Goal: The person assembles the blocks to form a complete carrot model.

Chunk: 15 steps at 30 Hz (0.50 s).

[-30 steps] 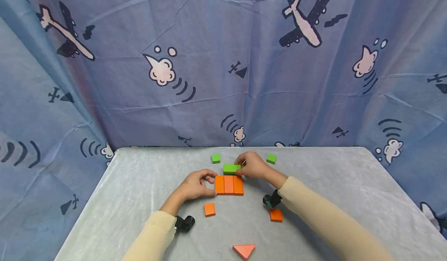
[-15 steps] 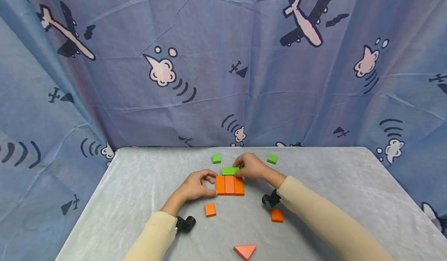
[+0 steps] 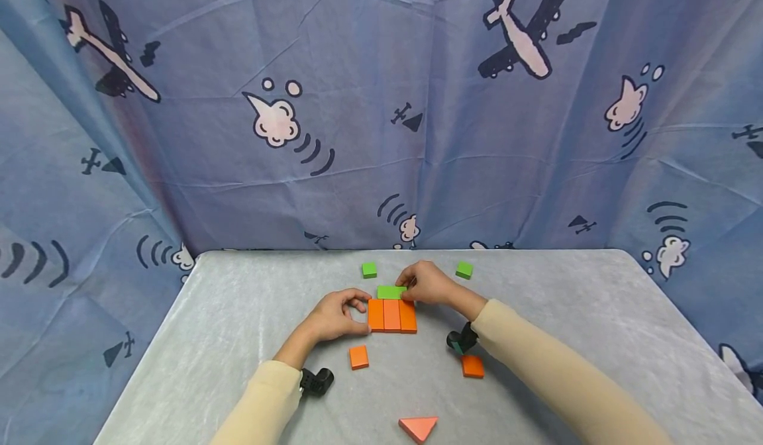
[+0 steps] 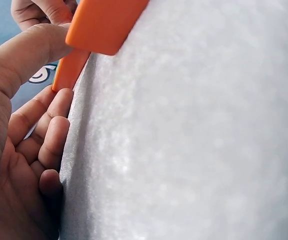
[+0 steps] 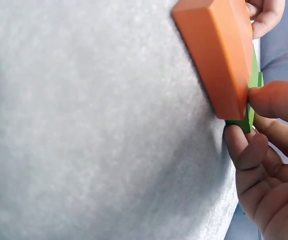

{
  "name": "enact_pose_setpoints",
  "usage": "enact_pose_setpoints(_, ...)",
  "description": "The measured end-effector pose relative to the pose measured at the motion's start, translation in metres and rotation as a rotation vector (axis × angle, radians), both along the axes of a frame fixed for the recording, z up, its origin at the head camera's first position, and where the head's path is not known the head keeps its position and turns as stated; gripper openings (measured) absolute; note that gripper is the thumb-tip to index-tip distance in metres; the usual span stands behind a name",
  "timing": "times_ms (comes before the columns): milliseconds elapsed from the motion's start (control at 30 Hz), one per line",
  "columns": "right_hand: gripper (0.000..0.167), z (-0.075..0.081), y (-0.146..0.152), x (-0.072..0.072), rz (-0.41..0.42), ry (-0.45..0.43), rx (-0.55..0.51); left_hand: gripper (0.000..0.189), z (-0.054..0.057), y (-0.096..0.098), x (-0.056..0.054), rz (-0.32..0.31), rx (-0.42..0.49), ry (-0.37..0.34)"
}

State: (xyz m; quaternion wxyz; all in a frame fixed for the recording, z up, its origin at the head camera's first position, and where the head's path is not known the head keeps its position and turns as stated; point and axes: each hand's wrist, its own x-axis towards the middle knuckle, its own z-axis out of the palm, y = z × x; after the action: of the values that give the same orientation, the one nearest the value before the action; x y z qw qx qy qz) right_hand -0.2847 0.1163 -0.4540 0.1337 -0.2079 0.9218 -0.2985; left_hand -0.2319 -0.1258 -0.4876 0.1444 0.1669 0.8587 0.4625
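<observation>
Three orange blocks (image 3: 391, 316) lie side by side on the grey-white table, the middle one paler. My left hand (image 3: 336, 314) holds the leftmost block, thumb at its near end and fingertips at its far end; the left wrist view shows this orange block (image 4: 104, 25) up close. Along the far ends of the row lies a green rectangular block (image 3: 390, 292). My right hand (image 3: 430, 283) pinches that block's right end between thumb and fingers. From the right wrist, the green block (image 5: 240, 124) is mostly hidden behind an orange block (image 5: 211, 55).
Two small green blocks stand near the back edge, a left one (image 3: 369, 270) and a right one (image 3: 463, 270). Nearer me are an orange square block (image 3: 358, 357), a darker orange one (image 3: 473, 367) by the right sleeve, and a pink-orange triangle (image 3: 418, 428). A patterned curtain (image 3: 357, 134) hangs behind.
My right hand has drawn the green block slightly left and toward me, up to the orange row, and its near side face no longer shows. My left hand has stayed in place.
</observation>
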Motion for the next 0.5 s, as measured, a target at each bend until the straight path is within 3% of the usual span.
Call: enact_pose_setpoints(500, 0.018, -0.0015, -0.0012, -0.0003, 0.015, -0.006, -0.010, 0.049, -0.0011, 0.0001, 0.0002, 0.003, -0.003, 0.006)
